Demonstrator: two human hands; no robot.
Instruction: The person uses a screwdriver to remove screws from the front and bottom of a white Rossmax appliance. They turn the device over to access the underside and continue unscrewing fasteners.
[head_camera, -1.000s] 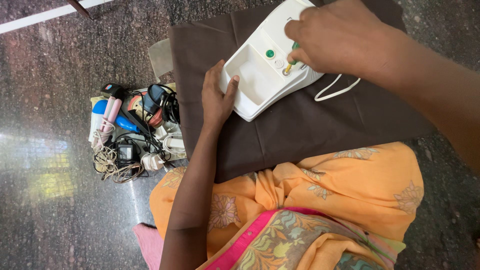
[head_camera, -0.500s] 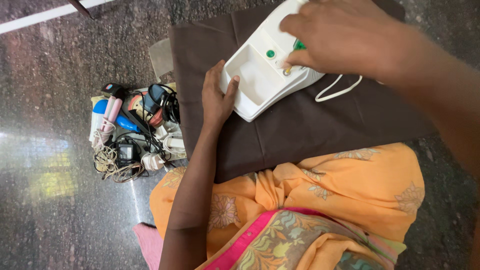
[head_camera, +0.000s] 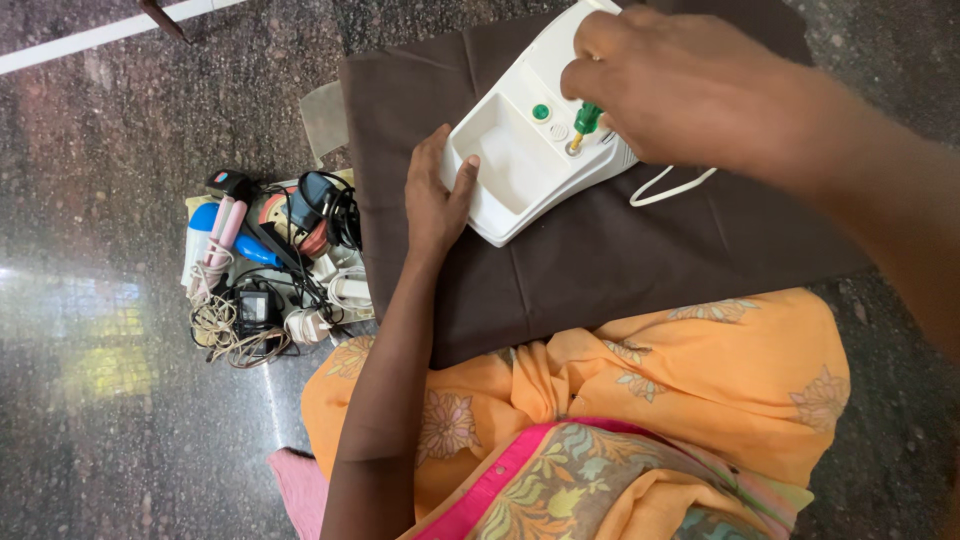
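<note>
Fingers (head_camera: 640, 75) around green screwdriver (head_camera: 586, 120)

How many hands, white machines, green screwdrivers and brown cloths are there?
Hands: 2, the left hand on the machine's edge and the right hand gripping the screwdriver
White machine: 1
Green-handled screwdriver: 1
Brown cloth: 1
Total: 5
The pile of cables and small gadgets on the floor is too tangled to count.
</note>
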